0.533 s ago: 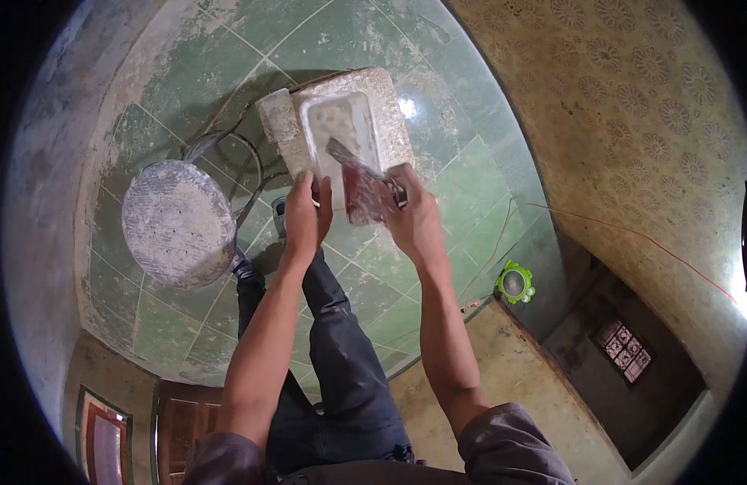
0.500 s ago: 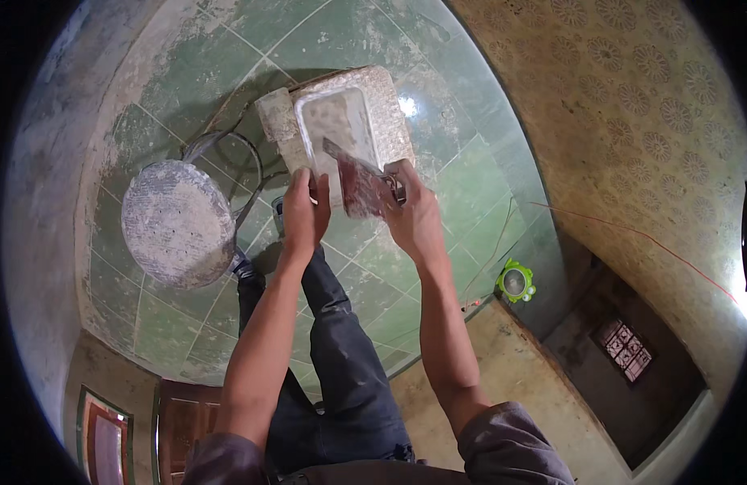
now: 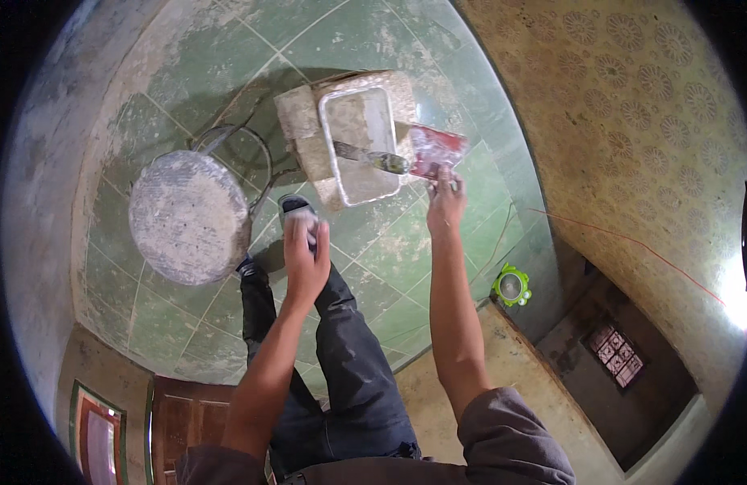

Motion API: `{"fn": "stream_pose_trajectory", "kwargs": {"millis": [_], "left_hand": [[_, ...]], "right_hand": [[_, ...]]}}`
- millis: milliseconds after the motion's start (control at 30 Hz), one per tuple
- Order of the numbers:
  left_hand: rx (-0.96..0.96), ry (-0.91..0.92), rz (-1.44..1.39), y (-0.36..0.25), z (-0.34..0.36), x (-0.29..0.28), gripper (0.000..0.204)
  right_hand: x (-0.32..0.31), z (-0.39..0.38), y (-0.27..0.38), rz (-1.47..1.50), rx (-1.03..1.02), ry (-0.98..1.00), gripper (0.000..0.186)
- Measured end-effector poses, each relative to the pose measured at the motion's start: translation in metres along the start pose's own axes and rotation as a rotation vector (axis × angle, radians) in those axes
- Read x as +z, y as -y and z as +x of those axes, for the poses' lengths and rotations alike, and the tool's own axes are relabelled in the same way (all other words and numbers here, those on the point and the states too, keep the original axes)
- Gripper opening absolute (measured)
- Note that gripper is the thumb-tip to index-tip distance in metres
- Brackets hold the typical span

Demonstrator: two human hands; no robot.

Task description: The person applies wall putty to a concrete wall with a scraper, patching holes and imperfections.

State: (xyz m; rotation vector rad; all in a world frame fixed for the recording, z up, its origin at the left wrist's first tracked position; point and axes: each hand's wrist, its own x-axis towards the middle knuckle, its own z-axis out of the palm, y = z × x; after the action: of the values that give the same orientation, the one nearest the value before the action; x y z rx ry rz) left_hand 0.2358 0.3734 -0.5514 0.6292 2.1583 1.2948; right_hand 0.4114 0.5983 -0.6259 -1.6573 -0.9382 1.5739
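Note:
My right hand [image 3: 446,202] pinches the near edge of a flat red sheet with white smears [image 3: 438,152], which looks like a plastic packet or piece of plastic. It is just right of a white-rimmed shallow tray [image 3: 358,200] holding a thin greyish layer. Across the tray lies a scraper or putty knife [image 3: 369,156], its blade to the left and its smeared handle over the right rim. My left hand [image 3: 307,263] is apart from the tray, in front of my shoe [image 3: 293,204]. Its fingers are curled around something pale that I cannot make out.
The tray rests on a worn, pale block-like support [image 3: 297,121]. At left stands a round, plaster-smeared stool [image 3: 187,217] with dark bent legs. Green floor tiles [image 3: 406,242] surround them. A green frog-shaped object [image 3: 511,285] and a red wire [image 3: 624,242] are at right.
The scraper has left my right hand and lies across the tray. My right hand has moved right with the red sheet; my left hand has drawn back toward me.

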Motion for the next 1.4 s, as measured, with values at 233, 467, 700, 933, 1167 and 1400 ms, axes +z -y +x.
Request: {"fn": "stream_pose_trajectory", "kwargs": {"millis": [233, 467, 700, 933, 1167, 1400], "left_hand": [[-0.188, 0.073, -0.026, 0.001, -0.138, -0.106, 0.011], [-0.65, -0.157, 0.051, 0.087, -0.22, -0.212, 0.02], [-0.827, -0.704, -0.083, 0.269, -0.221, -0.253, 0.028], [-0.457, -0.497, 0.28, 0.47, -0.071, -0.296, 0.02], [-0.644, -0.448, 0.36, 0.6, 0.032, -0.296, 0.035], [-0.626, -0.853, 0.732, 0.67, 0.126, -0.333, 0.06]], "right_hand": [[-0.018, -0.032, -0.089, -0.505, -0.214, -0.352, 0.033], [-0.032, -0.226, -0.114, -0.744, 0.218, 0.023, 0.029], [0.157, -0.285, -0.096, -1.1, -0.553, 0.406, 0.031], [0.272, -0.252, -0.137, -0.955, -0.675, 0.368, 0.055], [0.279, -0.258, -0.147, -1.258, -0.843, 0.262, 0.064], [0.297, -0.267, -0.15, -1.026, -0.675, 0.266, 0.066]]}}
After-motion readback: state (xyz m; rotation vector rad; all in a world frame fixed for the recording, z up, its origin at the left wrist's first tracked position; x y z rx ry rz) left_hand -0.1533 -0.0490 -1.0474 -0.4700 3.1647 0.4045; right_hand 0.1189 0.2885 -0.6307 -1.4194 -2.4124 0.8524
